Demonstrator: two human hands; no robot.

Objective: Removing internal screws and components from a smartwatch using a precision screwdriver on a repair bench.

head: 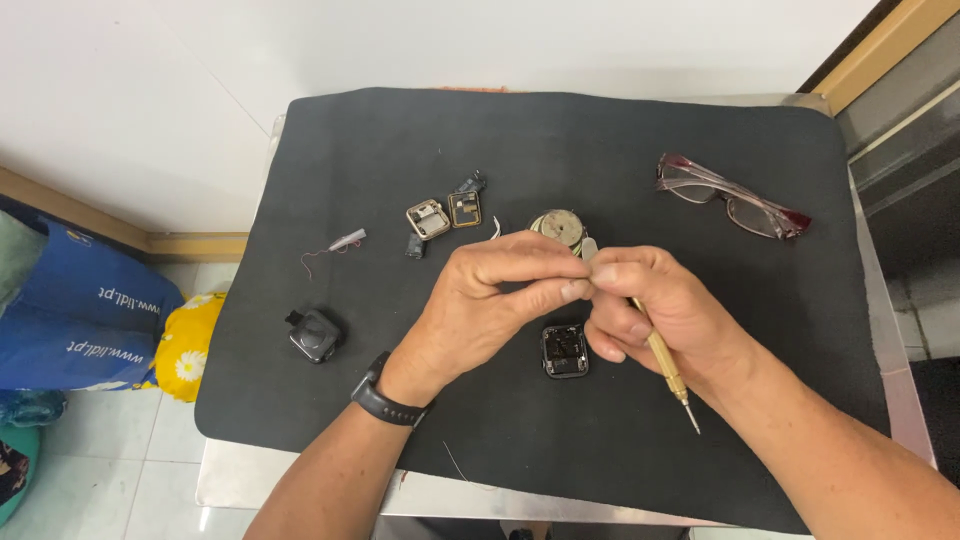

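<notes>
Head view: looks straight down on a small work table and two bare hands.
Surface: a black mat point(640, 130) covers most of a metal table point(300, 480), whose bare edge shows at the front and right.
Room: white wall behind, pale floor tiles at the left, a wooden skirting strip along the wall foot.
Floor at left: a blue bag point(80, 320) and a yellow flowered cloth point(190, 350) lie beside the table.
Left hand point(480, 310): fingers curled shut, thumb and forefinger pinching something too small to make out, tips touching the right hand; a black wristband point(385, 400) sits on the wrist.
Right hand point(655, 305): fingers closed around a brass-handled screwdriver point(670, 370), its thin tip pointing toward the front edge of the mat.
Round part point(558, 226): a silvery disc on the mat just behind the fingertips.
Open watch case point(565, 350): square and black, lying on the mat below the joined hands, inner parts showing.
Square frames: one silver point(428, 218), one gold-toned point(465, 208), side by side left of the disc.
Black square module point(316, 334): near the mat's left edge.
Small wired part point(340, 245): grey, with a thin red lead.
Glasses point(730, 195): reddish frame, far right of the mat, well apart.
</notes>
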